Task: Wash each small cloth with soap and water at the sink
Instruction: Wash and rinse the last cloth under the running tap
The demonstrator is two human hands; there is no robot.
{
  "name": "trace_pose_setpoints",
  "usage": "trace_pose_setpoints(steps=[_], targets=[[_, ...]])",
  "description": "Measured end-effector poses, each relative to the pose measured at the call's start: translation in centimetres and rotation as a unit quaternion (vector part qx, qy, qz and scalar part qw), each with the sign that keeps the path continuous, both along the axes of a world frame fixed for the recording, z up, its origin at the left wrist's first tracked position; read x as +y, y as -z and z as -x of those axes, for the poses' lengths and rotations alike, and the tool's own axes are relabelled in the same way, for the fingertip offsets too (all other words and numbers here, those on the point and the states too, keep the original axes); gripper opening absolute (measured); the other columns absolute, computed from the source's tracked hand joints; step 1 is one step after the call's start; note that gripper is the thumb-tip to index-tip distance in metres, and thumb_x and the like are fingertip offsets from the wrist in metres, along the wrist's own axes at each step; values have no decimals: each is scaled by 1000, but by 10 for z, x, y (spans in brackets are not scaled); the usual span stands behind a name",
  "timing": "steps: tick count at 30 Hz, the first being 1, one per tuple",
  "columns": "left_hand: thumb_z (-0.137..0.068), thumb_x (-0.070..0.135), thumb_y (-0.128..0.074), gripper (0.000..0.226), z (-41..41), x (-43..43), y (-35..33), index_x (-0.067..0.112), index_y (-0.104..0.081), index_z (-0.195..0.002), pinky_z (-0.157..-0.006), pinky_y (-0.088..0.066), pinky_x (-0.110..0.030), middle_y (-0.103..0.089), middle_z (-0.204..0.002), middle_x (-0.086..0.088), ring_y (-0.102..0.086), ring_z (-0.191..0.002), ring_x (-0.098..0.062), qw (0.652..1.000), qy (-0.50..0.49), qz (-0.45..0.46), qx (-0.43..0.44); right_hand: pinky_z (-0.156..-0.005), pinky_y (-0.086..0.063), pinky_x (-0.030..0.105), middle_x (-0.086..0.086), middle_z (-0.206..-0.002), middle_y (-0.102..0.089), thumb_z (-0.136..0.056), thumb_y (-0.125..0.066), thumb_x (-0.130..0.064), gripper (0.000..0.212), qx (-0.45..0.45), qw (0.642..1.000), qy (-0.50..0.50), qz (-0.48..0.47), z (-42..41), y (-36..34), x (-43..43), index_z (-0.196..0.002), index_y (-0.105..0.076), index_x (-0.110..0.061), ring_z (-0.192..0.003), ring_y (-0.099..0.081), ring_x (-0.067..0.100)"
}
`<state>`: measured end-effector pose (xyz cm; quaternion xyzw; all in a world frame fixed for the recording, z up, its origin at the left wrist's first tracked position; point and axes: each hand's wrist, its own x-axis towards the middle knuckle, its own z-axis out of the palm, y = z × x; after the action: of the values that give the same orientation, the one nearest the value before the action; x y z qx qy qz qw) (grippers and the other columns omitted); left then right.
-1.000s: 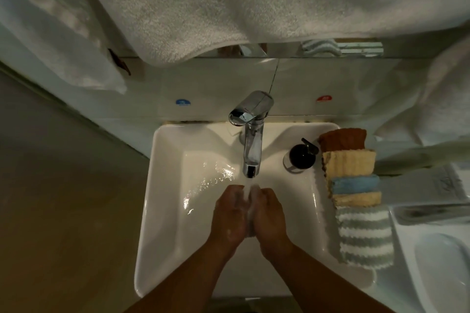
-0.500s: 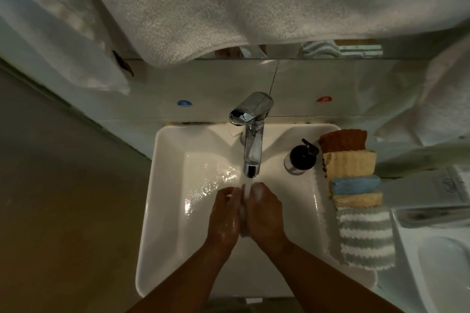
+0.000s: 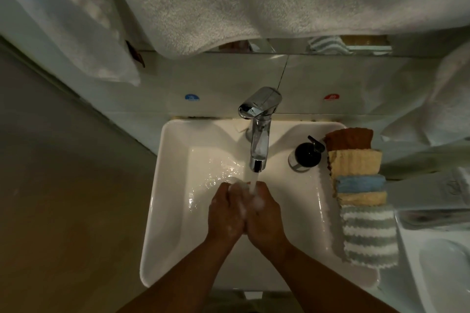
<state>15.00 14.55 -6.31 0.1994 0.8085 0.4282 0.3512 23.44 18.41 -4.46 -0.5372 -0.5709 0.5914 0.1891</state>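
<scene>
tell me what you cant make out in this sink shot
Between the left hand and right hand, head view: palms pressed together, foam and the water stream hide whether a cloth is held.
Soap dispenser, head view: seen from above, label hidden.
Mirror, head view: mostly covered by the hanging towel.

Hanging white towel [image 3: 254,2], blue sticker [image 3: 191,97], red sticker [image 3: 331,97]
</scene>
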Motion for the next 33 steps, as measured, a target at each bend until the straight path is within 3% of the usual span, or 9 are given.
trace_pose_setpoints(steps=[6, 9, 11, 14, 19, 22, 26, 30, 33], targets=[[-101, 31, -52, 21, 1, 9, 2, 39, -63, -86, -66, -55, -20, -67, -81, 12, -67, -80, -12, 999, 31, 28, -2, -51, -41, 10, -10, -66, -55, -91, -70, -44, 33, -129, 980, -61, -137, 3, 11, 14, -78, -52, -19, -58, -59, 0], [-98, 50, -38, 31, -1, 12, -5, 43, -63, -80, -77, -60, -39, -69, -80, 10, -69, -81, -13, 998, 41, 36, -4, -49, -50, 23, 0, -69, -66, -87, -71, -40, 32, -55, 990, -66, -108, 1, 21, 15, -81, -64, -10, -59, -67, 9], [-98, 58, -33, 49, -2, 10, -10, 35, -72, -80, -77, -61, -45, -74, -79, 6, -73, -80, -16, 996, 3, 38, -82, -50, -53, 25, 4, -73, -68, -94, -69, -25, 20, -47, 991, -78, -100, 2, 18, 16, -84, -68, -8, -63, -69, 15], [-97, 63, -46, 46, -4, 2, -11, 28, -74, -88, -81, -60, -54, -76, -89, -2, -73, -88, -24, 985, -10, -38, -168, -79, -53, 39, 15, -97, -67, -103, -46, -11, 21, -114, 988, -74, -78, 3, 13, 22, -108, -64, 0, -90, -64, 31], [-86, 45, -67, 39, 1, -14, 4, 33, -66, -123, -86, -61, -46, -72, -116, 3, -70, -106, -19, 973, 13, -99, -205, -79, -56, 32, -2, -100, -68, -105, -47, -32, 16, 24, 999, 22, 34, -7, 9, 24, -108, -61, -24, -95, -66, 18], [-95, 52, -61, 26, 1, -12, 3, 36, -67, -114, -72, -62, -37, -74, -103, 3, -73, -89, -14, 988, 10, -64, -141, -81, -61, 34, -5, -110, -71, -93, -60, -34, 30, 100, 994, 7, 48, -12, 18, 13, -122, -61, -26, -100, -69, 12], [-92, 67, -52, 32, -1, -8, 2, 37, -64, -95, -69, -60, -46, -72, -85, 2, -70, -75, -18, 997, 32, -9, -74, -71, -54, 19, -13, -93, -72, -102, -57, -28, 12, 13, 999, 8, -37, -15, 21, 14, -107, -67, -29, -86, -69, 4], [-95, 51, -57, 34, 1, -9, 0, 40, -58, -128, -85, -61, -40, -69, -115, 2, -70, -102, -15, 974, 14, -51, -219, -59, -41, 2, -16, -84, -64, -105, -50, -29, 13, -87, 993, -46, -71, -14, 10, 26, -96, -60, -30, -74, -61, -3], [-100, 44, -57, 33, 1, -9, 5, 36, -58, -132, -83, -62, -36, -68, -120, 3, -68, -104, -12, 985, 73, -36, -154, -59, -44, 9, -5, -93, -65, -105, -43, -36, 14, -77, 997, -10, -12, -8, 11, 26, -103, -55, -28, -79, -62, 4]])
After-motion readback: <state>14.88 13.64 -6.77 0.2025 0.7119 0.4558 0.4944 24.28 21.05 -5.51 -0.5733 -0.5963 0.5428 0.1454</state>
